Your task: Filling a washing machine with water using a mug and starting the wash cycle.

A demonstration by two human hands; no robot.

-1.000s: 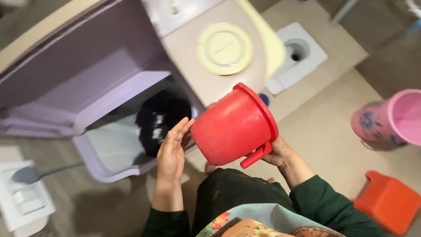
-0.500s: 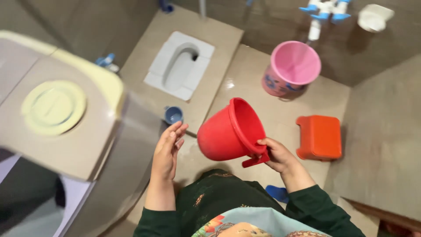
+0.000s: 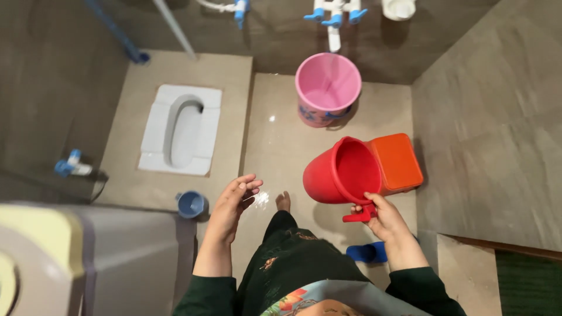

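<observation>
Overhead, the right hand (image 3: 383, 217) grips the red plastic mug (image 3: 342, 172) by its flat handle, fingers (image 3: 374, 202) curled closed around it, so the mug tilts with its open mouth facing up towards the camera. It hangs above the beige tiled floor (image 3: 281, 140), just in front of the orange plastic stool (image 3: 399, 161) and nearer than the pink plastic bucket (image 3: 328, 88) (standing under blue-and-white wall taps). Left of the mug, the left hand (image 3: 234, 205) is open and holds nothing. Further left lie a white squat toilet pan (image 3: 181, 129) and a small blue cup (image 3: 191, 204). A grey-and-yellow washing machine (image 3: 88, 257) is cut off at the frame's corner; a blue slipper (image 3: 366, 252) is partly hidden behind the right wrist.
</observation>
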